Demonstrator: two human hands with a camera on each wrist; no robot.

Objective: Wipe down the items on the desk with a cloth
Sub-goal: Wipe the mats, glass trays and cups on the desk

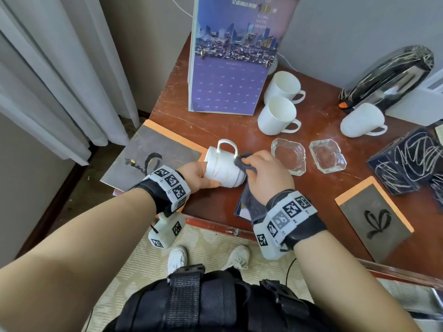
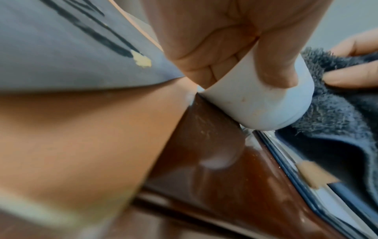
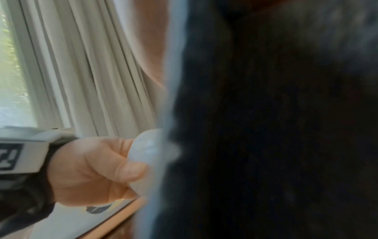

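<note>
A white mug (image 1: 223,168) lies on its side above the desk's front edge, handle up. My left hand (image 1: 195,173) grips it at the open rim, with fingers inside the mug (image 2: 259,97) and the thumb outside. My right hand (image 1: 266,174) holds a dark grey cloth (image 1: 251,200) against the mug's base end. The cloth (image 2: 335,113) hangs down onto a blue-edged card below. In the right wrist view the cloth (image 3: 266,129) fills most of the picture, with the left hand (image 3: 92,169) beside it.
Three more white mugs (image 1: 278,116) (image 1: 285,88) (image 1: 362,121) stand further back on the brown desk (image 1: 318,188), near a standing calendar (image 1: 230,68). Two glass ashtrays (image 1: 288,159) (image 1: 327,155) lie right of my hands. Grey boards (image 1: 153,159) (image 1: 374,219) lie left and right, dark boxes (image 1: 407,164) at far right.
</note>
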